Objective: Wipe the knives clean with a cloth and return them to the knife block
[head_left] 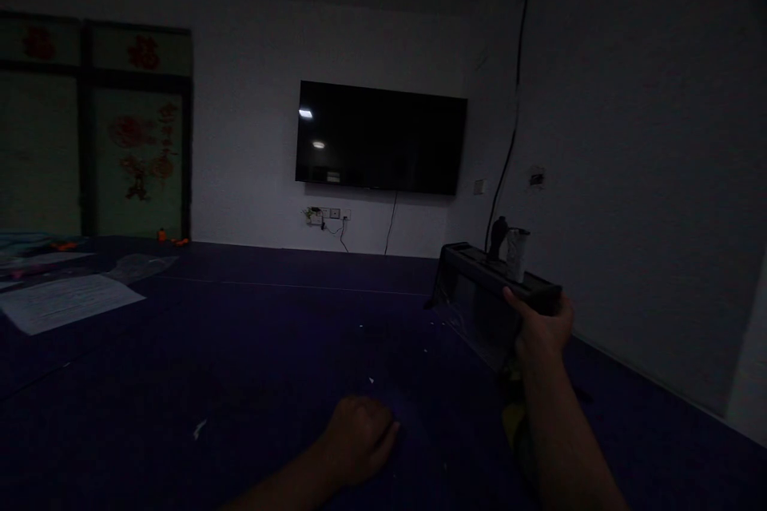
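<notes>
My right hand [542, 329] grips the near end of a dark, box-like case [479, 307] with a black top rim and a see-through-looking side; the poor light hides its exact kind. The thumb lies over the rim, and the other fingers are mostly hidden. On top of the case stand a pale cylinder [517, 254] and a black upright piece [497, 238]. My left hand [363, 437] is low in the middle, its fingers curled closed near the purple surface [269, 367]. Whether anything is inside those fingers is hidden.
White scraps [200, 429] dot the purple surface. Printed paper [69, 302] and a clear plastic bag [141, 266] lie at left, with small orange pieces [161, 235] farther back. A television [382, 140] hangs on the far wall; a black cable [511, 144] runs down the right wall.
</notes>
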A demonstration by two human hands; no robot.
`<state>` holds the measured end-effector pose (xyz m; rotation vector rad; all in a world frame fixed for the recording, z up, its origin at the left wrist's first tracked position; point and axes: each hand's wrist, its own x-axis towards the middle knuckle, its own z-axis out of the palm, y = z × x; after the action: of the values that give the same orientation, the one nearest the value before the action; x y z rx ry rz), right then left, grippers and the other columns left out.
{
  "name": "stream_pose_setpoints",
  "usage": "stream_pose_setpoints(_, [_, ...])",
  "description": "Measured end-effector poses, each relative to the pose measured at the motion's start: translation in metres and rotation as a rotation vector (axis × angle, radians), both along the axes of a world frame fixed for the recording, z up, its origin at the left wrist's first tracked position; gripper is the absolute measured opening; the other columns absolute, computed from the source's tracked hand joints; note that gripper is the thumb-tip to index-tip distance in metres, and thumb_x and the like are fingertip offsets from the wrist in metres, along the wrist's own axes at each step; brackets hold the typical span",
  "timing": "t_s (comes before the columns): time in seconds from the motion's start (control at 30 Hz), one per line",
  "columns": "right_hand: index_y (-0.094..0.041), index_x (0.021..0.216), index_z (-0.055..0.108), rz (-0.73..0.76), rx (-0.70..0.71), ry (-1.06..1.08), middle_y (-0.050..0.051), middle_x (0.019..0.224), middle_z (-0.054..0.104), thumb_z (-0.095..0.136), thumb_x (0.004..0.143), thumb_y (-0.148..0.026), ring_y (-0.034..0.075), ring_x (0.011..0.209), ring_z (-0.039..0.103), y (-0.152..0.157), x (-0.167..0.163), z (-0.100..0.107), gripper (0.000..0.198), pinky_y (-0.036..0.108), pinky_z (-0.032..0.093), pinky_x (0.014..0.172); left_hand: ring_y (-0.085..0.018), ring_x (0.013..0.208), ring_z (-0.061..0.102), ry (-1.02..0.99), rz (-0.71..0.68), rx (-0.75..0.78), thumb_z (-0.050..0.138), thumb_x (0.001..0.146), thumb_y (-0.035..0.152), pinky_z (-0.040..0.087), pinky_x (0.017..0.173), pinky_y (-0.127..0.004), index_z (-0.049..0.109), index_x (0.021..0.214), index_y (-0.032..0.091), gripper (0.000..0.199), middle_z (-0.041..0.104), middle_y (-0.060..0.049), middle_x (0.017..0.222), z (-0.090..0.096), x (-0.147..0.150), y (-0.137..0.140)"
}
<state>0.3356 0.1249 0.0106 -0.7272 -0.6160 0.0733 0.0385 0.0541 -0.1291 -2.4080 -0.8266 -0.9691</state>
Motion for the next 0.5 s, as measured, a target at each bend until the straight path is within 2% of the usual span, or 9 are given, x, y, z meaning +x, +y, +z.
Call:
stream_pose_setpoints(0.13, [-0.021,0.112,0.054,0.196,0.087,-0.009,0.002,0.110,0.058,0.086,0.032,-0.030,0.024,0.106,0.055,-0.012,-0.023,0.024,0.087,0.042,0.044,0.094,-0.017,0.062,0.060,-0.194,0.045,-0.094,0.040,0.088,0.026,0.043,0.057,-0.028,0.056,0.073,0.018,0.023,0.064,-0.003,0.068,0.017,-0.006,0.002])
stream_pose_setpoints(0.27, [-0.024,0.105,0.059,0.384,0.102,-0.034,-0.002,0.101,0.062,0.086,0.034,-0.024,0.021,0.097,0.059,-0.024,-0.051,0.039,0.076,0.041,0.043,0.094,-0.022,0.091,0.061,-0.507,0.127,-0.230,0.048,0.086,0.039,0.048,0.078,-0.036,0.059,0.096,0.019,0.025,0.065,-0.008,0.094,0.053,-0.019,0.010])
stream_pose_setpoints(0.37, [-0.025,0.105,0.061,0.526,0.069,-0.052,-0.003,0.096,0.064,0.085,0.036,-0.021,0.020,0.095,0.059,-0.029,-0.073,0.042,0.074,0.040,0.042,0.093,-0.027,0.114,0.051,-0.734,0.195,-0.302,0.054,0.080,0.049,0.041,0.095,-0.044,0.050,0.119,0.015,0.053,0.057,-0.015,0.119,0.082,-0.036,0.021])
stream_pose_setpoints(0.5, [-0.025,0.102,0.065,0.721,-0.004,-0.086,-0.002,0.092,0.067,0.085,0.036,-0.019,0.022,0.095,0.060,-0.029,-0.101,0.038,0.069,0.038,0.043,0.092,-0.032,0.131,0.033,-0.887,0.151,-0.404,0.067,0.064,0.056,0.030,0.105,-0.049,0.035,0.135,0.013,0.089,0.037,-0.020,0.141,0.115,-0.065,0.035])
